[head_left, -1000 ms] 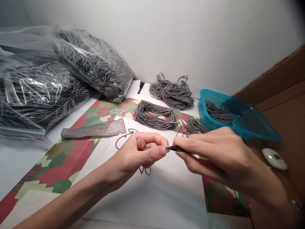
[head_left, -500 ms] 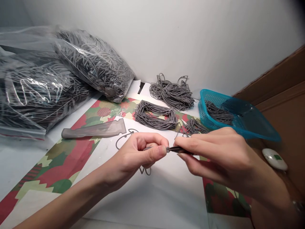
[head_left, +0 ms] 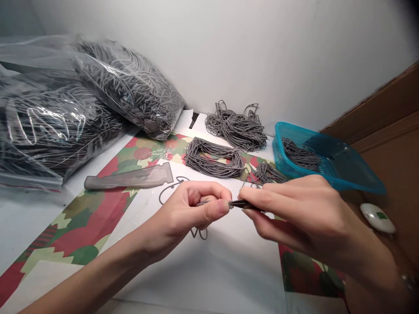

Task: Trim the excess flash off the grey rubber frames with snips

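Between thumb and fingers, my left hand (head_left: pixel 196 207) pinches a thin grey rubber-like piece (head_left: pixel 200 234), whose loops hang below the fingers. My right hand (head_left: pixel 294 209) is closed round dark pointed tweezers (head_left: pixel 241 203). The tweezer tips meet the bit of grey material that sticks out past my left thumb. Most of the pinched piece is hidden by the fingers. Behind my left hand, a thin grey loop (head_left: pixel 161 192) lies on the white sheet (head_left: pixel 209 279); I cannot tell whether it joins the held piece.
Clear bags (head_left: pixel 131 83) full of grey strands stand at the left. Grey bundles (head_left: pixel 235 128) lie at the back, near a blue basket (head_left: pixel 347 170) holding more. A flat grey translucent piece (head_left: pixel 134 176) rests left. A white oval object (head_left: pixel 378 218) sits by the cardboard (head_left: pixel 393 144).
Both hands stay almost in place, with the tweezers still at the tip of the grey piece. Only a very slight shift of the right hand shows.
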{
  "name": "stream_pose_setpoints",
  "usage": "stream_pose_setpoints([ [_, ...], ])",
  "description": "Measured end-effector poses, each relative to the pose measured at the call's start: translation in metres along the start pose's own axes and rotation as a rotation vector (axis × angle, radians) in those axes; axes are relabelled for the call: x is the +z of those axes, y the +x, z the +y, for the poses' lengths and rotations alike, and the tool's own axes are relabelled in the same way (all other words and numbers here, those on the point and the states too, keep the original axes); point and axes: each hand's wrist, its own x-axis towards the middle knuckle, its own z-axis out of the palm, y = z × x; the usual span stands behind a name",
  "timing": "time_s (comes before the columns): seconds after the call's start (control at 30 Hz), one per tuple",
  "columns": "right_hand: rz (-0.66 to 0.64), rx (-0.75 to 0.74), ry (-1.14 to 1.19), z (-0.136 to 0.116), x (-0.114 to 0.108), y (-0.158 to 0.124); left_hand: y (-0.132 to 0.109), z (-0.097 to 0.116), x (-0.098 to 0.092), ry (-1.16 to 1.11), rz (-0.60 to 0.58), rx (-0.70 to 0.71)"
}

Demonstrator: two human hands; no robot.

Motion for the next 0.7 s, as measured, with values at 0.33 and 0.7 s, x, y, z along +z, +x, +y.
stream_pose_setpoints([
  [0.33, -0.006, -0.012, 0.045, 0.0021, -0.0001, -0.0008, 0.0006, -0.0017, -0.0003, 0.016, -0.004, 0.005],
  [0.7, 0.016, -0.009, 0.055, 0.0022, 0.0012, -0.0005, 0.0005, 0.0007, 0.0015, 0.021, 0.004, 0.006],
])
